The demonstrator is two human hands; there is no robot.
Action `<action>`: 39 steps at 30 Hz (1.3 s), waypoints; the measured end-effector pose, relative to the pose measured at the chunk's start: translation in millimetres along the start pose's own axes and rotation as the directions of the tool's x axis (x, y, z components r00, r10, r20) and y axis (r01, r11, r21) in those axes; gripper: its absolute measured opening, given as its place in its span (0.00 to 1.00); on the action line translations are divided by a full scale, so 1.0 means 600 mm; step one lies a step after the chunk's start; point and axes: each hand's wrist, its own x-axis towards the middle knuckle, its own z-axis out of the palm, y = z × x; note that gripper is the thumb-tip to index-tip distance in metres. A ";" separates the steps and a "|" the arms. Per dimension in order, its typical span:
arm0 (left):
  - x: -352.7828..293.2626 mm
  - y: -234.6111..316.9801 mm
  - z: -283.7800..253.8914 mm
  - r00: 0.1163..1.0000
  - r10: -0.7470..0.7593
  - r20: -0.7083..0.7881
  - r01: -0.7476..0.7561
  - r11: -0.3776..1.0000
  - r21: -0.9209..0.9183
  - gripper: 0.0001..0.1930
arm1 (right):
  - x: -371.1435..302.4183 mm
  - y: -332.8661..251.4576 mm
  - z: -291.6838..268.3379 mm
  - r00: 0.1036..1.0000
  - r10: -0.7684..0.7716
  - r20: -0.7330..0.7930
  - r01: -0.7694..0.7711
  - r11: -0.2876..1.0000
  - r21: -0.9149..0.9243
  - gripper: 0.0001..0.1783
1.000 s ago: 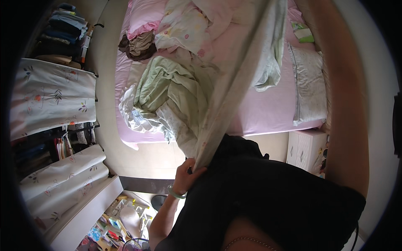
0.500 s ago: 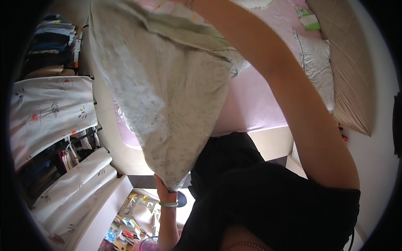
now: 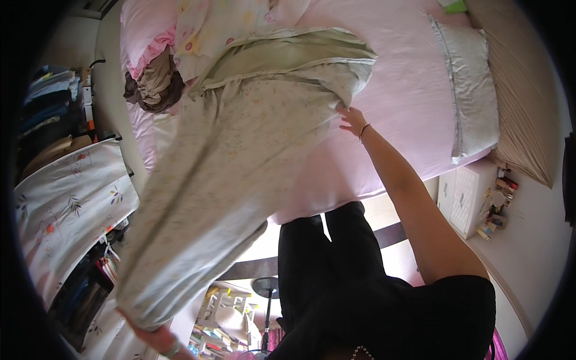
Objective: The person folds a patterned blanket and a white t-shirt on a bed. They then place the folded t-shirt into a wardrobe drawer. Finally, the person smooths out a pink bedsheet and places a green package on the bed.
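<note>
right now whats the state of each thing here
pale green duvet cover: stretched out between both hands, far end lying on the bed
left hand: gripping the cover's near corner
right hand: open, fingers spread, at the cover's edge
pink bed sheet: spread flat on the mattress
pillow: lying flat by the headboard
brown garment: crumpled in a heap on the bed
</note>
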 end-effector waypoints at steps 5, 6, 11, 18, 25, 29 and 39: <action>0.130 -0.020 -0.149 0.899 -0.231 -0.371 0.061 0.907 -0.416 0.41 | 0.000 -0.051 0.032 0.992 -0.122 -0.027 0.125 0.959 0.253 0.20; 0.152 -0.047 -0.177 0.897 -0.205 -0.391 0.022 0.905 -0.425 0.42 | -0.008 -0.063 0.023 0.985 -0.174 -0.008 0.164 0.913 0.373 0.19; 0.258 -0.182 -0.242 0.884 0.278 -0.375 -0.144 0.926 0.349 0.38 | -0.079 -0.203 -0.139 0.805 -0.592 0.037 0.538 0.756 0.373 0.16; 0.407 -0.298 -0.474 0.858 0.170 -0.484 -0.070 0.973 0.218 0.27 | -0.418 -0.586 -0.261 0.709 -0.702 0.070 0.554 0.616 0.561 0.23; 0.477 -0.289 -0.594 0.904 -0.308 -0.297 -0.004 0.688 -0.726 0.20 | -0.493 -0.317 -0.107 0.660 -0.700 0.272 0.568 0.702 0.430 0.34; 0.441 -0.306 -0.527 0.904 -0.418 -0.087 0.116 0.436 -0.892 0.24 | -0.499 -0.298 -0.124 0.738 -0.555 0.385 0.633 0.766 -0.110 0.27; 0.497 -0.269 -0.684 0.990 0.048 -0.129 -0.114 0.811 -0.574 0.26 | -0.504 -0.563 -0.494 0.496 -0.841 0.217 0.643 0.523 0.559 0.14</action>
